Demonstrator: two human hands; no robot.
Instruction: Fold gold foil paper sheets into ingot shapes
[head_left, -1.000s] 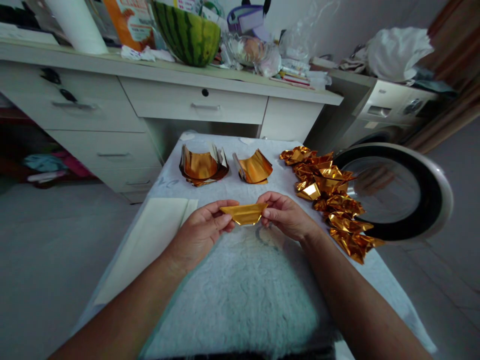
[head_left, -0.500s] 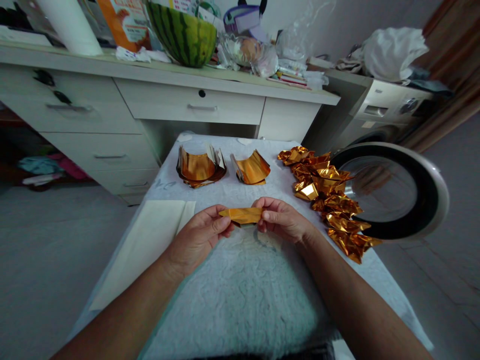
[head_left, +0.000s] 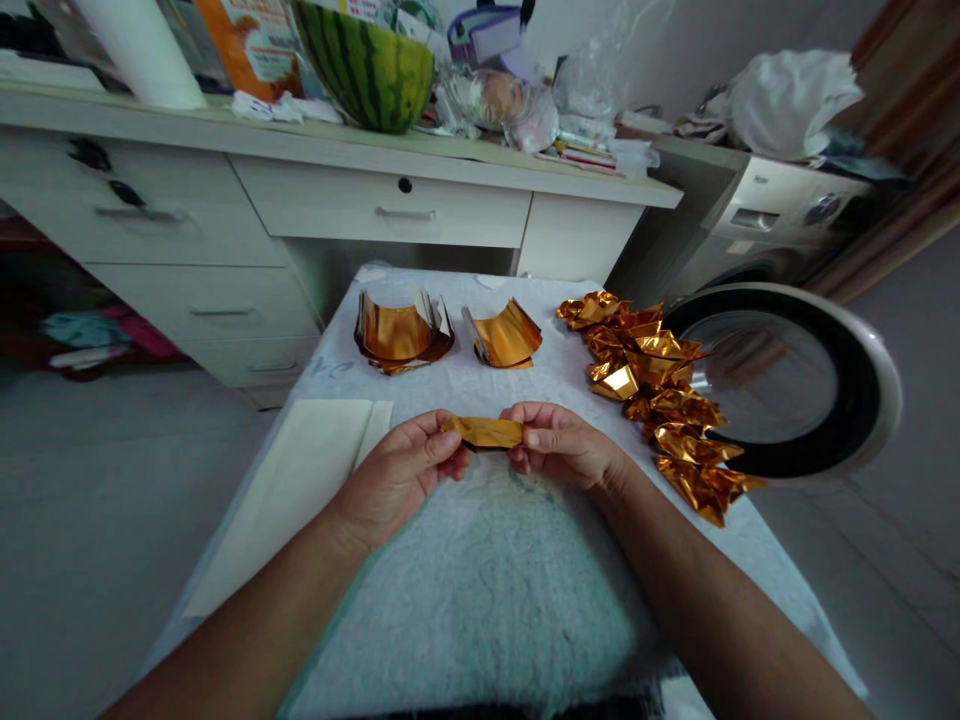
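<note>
A small folded piece of gold foil paper (head_left: 489,433) is held level above the cloth-covered table (head_left: 480,600). My left hand (head_left: 412,455) pinches its left end between thumb and fingers. Its right end is gripped by my right hand (head_left: 559,442), thumb on the near side. Beyond the hands stand two curved stacks of gold foil sheets, a larger stack (head_left: 397,335) on the left and a smaller stack (head_left: 507,335) beside it. Several folded gold foil pieces (head_left: 660,400) lie in a heap along the table's right side.
White folded paper (head_left: 292,490) lies on the table's left side. Behind the table is a white desk (head_left: 375,200) with a cut watermelon (head_left: 367,70) and clutter on top. The open round door (head_left: 885,390) of a washing machine (head_left: 787,215) stands close to the right edge.
The right hand has shifted slightly, and the foil piece has tilted a little, showing less of its underside. Both hands keep hold of its ends.
</note>
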